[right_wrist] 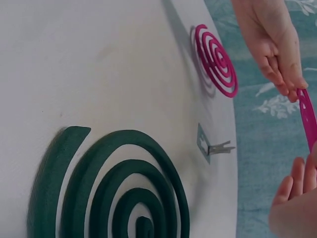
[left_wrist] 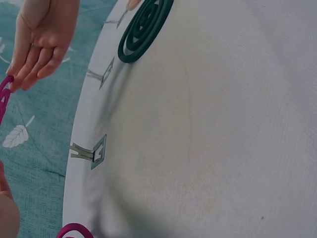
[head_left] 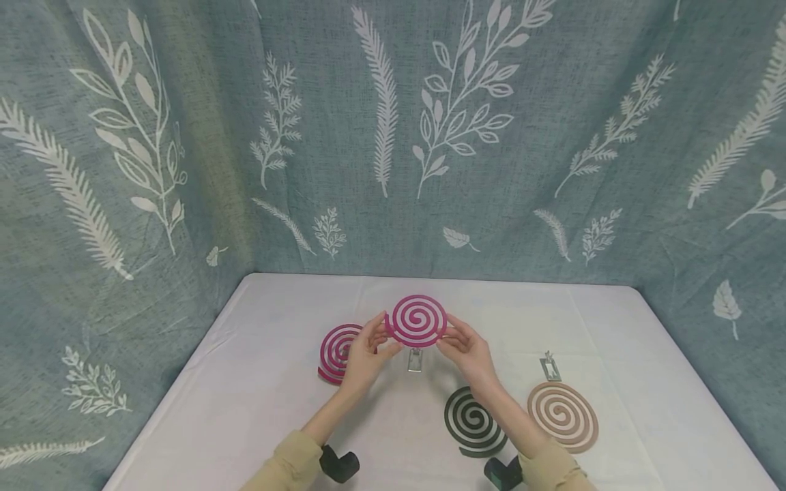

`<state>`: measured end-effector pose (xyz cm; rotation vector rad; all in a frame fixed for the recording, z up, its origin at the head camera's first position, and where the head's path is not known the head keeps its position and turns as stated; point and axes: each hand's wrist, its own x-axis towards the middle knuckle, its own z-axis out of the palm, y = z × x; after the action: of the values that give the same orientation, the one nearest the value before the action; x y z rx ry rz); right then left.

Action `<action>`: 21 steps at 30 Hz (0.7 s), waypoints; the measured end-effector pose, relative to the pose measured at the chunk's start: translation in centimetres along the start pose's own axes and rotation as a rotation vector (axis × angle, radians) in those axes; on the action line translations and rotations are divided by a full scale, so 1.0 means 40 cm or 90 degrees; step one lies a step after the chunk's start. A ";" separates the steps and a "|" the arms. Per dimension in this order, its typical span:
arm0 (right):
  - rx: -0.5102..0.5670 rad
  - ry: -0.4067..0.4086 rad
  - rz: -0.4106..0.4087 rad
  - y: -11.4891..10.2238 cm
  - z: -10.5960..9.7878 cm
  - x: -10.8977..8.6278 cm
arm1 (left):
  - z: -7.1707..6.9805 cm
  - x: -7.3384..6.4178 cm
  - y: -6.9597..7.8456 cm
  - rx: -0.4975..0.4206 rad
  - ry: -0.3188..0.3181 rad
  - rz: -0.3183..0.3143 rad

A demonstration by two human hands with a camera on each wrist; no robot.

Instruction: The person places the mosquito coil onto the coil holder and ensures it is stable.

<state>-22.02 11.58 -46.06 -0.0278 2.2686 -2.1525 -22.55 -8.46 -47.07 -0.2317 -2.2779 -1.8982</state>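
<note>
Hanging around your desk (head_left: 645,382), a blue-green curtain (head_left: 344,170) with white leaf prints walls in the white-covered top. Your left hand (head_left: 367,358) and right hand (head_left: 469,351) pinch opposite edges of a raised magenta mosquito coil (head_left: 417,320), round with no long axis, its face toward you. A tan coil (head_left: 561,412) and dark green coil (head_left: 474,417) lie nearer you, rightward; a second magenta coil (head_left: 339,351) is partly behind your left hand. Smallest, one metal stand (head_left: 415,360) sits about midway between your hands, below the held coil and apart from it.
</note>
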 end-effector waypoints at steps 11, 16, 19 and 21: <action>-0.030 0.009 -0.024 0.031 0.011 0.006 | 0.016 -0.006 -0.016 0.010 0.014 0.019; -0.065 0.008 -0.072 0.050 0.010 0.004 | 0.022 -0.010 -0.035 0.030 0.008 0.018; -0.088 0.001 -0.063 0.060 0.010 0.004 | 0.027 -0.015 -0.042 0.044 0.009 0.006; -0.091 -0.003 -0.030 0.064 0.011 0.002 | 0.031 -0.019 -0.045 0.055 0.011 -0.005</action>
<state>-22.11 11.27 -48.64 -0.0889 2.4383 -2.0035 -22.24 -7.58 -49.18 -0.1938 -2.3459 -1.7943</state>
